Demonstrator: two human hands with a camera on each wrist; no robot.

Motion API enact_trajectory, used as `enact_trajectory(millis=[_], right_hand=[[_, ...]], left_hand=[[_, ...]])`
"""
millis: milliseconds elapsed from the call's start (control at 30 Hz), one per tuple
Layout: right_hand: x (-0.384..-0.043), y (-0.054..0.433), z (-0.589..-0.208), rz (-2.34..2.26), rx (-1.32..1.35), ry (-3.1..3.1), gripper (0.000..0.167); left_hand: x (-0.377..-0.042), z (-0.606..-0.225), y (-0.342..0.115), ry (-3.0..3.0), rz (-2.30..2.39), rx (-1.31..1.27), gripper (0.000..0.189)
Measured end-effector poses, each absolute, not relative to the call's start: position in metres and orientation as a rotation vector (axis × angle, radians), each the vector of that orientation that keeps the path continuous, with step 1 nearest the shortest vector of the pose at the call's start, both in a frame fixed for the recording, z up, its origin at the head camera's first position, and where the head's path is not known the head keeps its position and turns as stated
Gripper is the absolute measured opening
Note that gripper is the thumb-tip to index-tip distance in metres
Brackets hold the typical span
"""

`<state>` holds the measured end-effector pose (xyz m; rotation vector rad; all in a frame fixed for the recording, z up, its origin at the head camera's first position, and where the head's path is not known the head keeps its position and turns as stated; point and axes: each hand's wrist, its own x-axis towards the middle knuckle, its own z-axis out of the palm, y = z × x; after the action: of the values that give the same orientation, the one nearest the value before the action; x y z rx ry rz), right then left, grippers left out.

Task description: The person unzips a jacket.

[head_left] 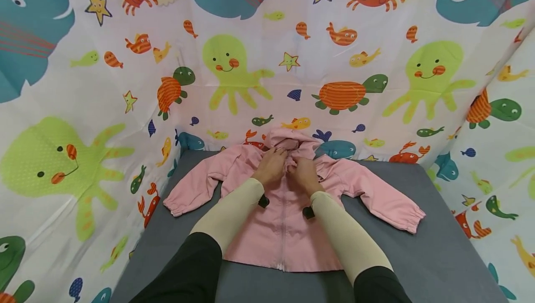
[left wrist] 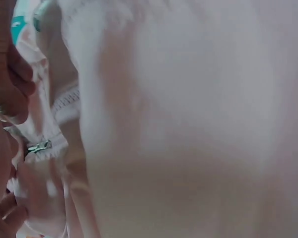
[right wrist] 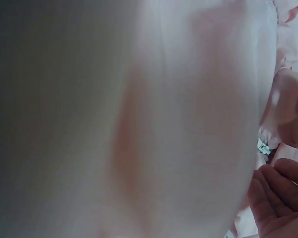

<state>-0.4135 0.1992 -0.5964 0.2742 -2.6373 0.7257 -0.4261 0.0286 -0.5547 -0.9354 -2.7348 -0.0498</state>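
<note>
My left grip (head_left: 269, 167) and right grip (head_left: 305, 174) are nearly closed, pinching the pink jacket (head_left: 255, 245) at the neck either side of the zipper slider (left wrist: 40, 146), probably to steady both front edges. Jacket lies flat on the grey worktop (head_left: 449, 256), sleeves (head_left: 378, 191) spread, likely for easy reach; my forearms (head_left: 229, 214) cover part of it, sea-animal curtain (head_left: 338, 61) hangs just behind the hood (head_left: 292, 135).

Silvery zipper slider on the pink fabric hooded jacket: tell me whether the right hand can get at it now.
Probably yes: in the right wrist view, the silvery slider appears close beside the right hand, with nothing visibly covering it.
</note>
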Motion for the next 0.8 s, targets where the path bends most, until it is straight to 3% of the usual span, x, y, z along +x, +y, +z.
enact_trajectory(millis=[100,200,433,600,800], right_hand=[[-0.447,0.207,-0.642,0.720,0.300,-2.615,0.021],[-0.456,0.205,-0.662,0.748,0.318,-2.601,0.012],[-0.407,0.186,-0.609,0.789,0.351,-2.588,0.012],[-0.389,0.179,-0.579,0.837,0.328,-2.597,0.005],[-0.384,0.175,-0.562,0.851,0.252,-2.608,0.015]], left_hand=[[-0.428,-0.561,0.027,-2.788,0.081,-0.858,0.044],[-0.430,-0.567,0.024,-2.847,0.089,-0.767,0.039],[-0.426,-0.569,0.021,-2.929,0.061,-0.663,0.032],[-0.431,-0.568,0.023,-2.853,-0.011,-0.696,0.027],[-0.440,-0.559,0.027,-2.741,-0.332,-0.782,0.027]])
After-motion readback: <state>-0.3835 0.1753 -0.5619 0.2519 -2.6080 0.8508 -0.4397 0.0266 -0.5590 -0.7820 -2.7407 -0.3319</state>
